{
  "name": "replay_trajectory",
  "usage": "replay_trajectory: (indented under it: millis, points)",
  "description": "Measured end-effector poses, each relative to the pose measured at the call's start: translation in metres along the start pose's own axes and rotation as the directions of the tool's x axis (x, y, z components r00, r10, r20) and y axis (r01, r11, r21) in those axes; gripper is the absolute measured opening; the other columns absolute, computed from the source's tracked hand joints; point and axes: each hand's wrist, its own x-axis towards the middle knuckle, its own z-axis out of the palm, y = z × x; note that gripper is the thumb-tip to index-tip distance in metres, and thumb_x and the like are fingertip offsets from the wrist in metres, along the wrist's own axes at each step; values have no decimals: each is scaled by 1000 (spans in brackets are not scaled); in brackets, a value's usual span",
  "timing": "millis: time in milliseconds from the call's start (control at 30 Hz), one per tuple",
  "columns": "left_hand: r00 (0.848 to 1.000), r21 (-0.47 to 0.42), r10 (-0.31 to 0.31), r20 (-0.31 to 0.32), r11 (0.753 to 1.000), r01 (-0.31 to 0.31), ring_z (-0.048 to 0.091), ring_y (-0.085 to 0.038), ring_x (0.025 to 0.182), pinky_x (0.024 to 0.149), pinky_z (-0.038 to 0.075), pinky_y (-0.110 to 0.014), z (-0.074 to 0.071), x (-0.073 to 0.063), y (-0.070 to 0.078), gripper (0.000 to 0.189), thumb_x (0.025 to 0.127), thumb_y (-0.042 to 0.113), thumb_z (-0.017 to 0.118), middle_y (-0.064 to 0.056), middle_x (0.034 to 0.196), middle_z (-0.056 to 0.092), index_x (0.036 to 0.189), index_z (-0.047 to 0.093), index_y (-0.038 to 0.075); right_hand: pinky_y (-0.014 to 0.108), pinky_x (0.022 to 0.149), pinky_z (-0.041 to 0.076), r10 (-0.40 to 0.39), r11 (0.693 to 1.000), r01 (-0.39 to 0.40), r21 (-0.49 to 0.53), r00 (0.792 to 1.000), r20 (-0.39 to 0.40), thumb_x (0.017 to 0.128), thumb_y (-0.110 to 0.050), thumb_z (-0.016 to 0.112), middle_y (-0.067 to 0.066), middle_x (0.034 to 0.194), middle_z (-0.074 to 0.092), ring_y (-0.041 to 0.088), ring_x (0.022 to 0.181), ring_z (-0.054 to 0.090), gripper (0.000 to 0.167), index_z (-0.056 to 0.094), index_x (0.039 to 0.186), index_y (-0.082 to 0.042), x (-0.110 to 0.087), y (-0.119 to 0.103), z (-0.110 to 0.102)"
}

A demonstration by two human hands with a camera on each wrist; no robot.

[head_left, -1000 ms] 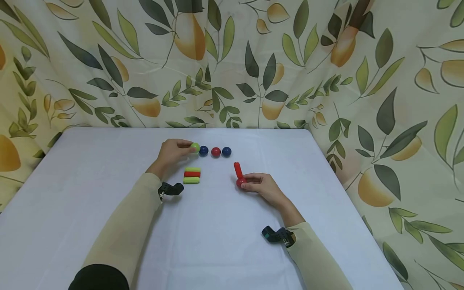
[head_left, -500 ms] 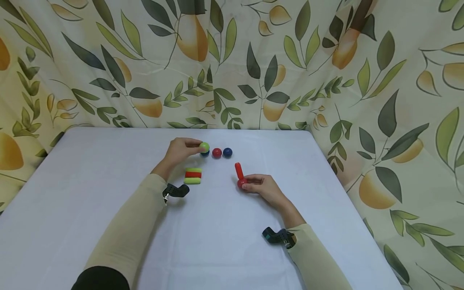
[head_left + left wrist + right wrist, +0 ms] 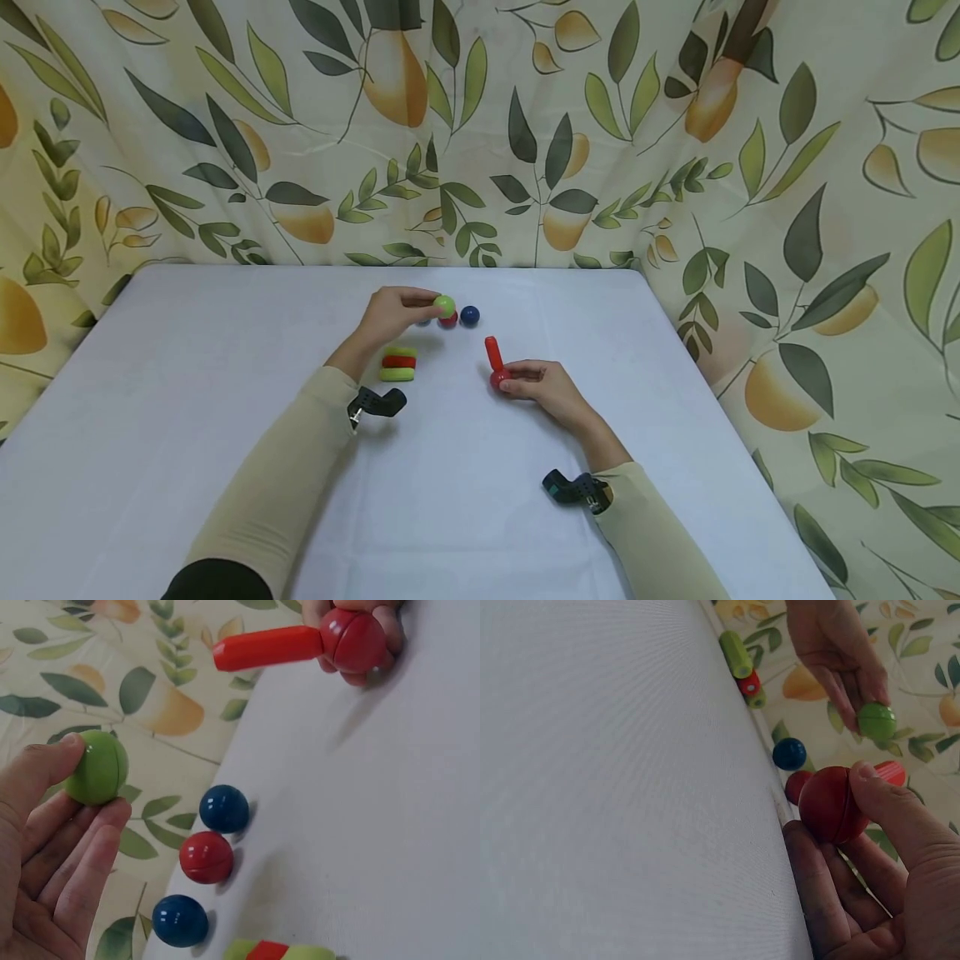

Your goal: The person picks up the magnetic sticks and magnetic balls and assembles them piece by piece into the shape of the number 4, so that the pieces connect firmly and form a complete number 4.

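My left hand [image 3: 397,315] pinches a green ball [image 3: 97,768] between thumb and fingertips, raised over the row of balls at the table's back. In the head view it overlaps the red ball [image 3: 206,857] and the left blue ball [image 3: 180,921]; the right blue ball [image 3: 469,316] shows beside it. My right hand [image 3: 546,385] grips a red ball [image 3: 832,805] with a red stick [image 3: 493,353] attached, pointing away from me. Two green sticks [image 3: 396,375] and a red stick [image 3: 399,362] lie side by side just in front of my left hand.
A white cloth covers the table [image 3: 450,483], and a leaf-and-fruit patterned curtain [image 3: 540,167] hangs behind its back edge and right side. Black wrist devices sit on my left sleeve [image 3: 300,442] and right sleeve [image 3: 652,525].
My left hand has moved right along the row with the green ball, from beside the left blue ball to over the red one. My right hand stays in place with its ball and stick.
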Motion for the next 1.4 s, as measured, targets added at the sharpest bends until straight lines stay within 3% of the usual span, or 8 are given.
replay_trajectory:
  millis: [300,500,733,1167,1400]
  points:
    - [999,-39,29,25,999,-28,59,-21,111,101,45,-42,12,-4,10,44,84,40,77,0,119,69,124,69,22,37,96,50,4,1000,-4,-6,1000,-1,84,-34,78,6,117,71,22,116,59,46,69,123,-11,1,1,0]
    - [996,-51,64,54,997,-62,63,-19,109,101,46,-42,20,-6,13,44,84,39,78,1,116,71,124,69,22,39,97,49,1,1000,-1,-25,1000,2,90,-24,73,14,122,67,27,122,54,41,66,125,-4,-10,-18,2]
    - [995,-35,80,62,996,-78,62,-19,112,100,47,-42,28,-7,16,43,83,40,79,2,118,71,121,71,22,40,98,48,-3,1000,3,-6,1000,-4,88,-32,75,11,122,68,24,118,56,46,67,126,-6,1,0,1]
    - [991,-47,110,78,993,-107,65,-17,107,99,48,-42,40,-6,18,43,82,41,79,3,112,73,120,71,22,34,93,50,5,1000,-5,19,1000,-9,84,-37,78,8,117,71,20,113,60,47,70,120,-8,-1,-2,3]
    - [992,-41,92,84,995,-89,64,-17,107,98,48,-42,45,-4,16,42,81,42,80,4,112,73,118,72,23,29,90,51,28,999,-28,41,1000,6,84,-37,78,7,114,72,18,107,64,46,71,119,-9,0,-3,6]
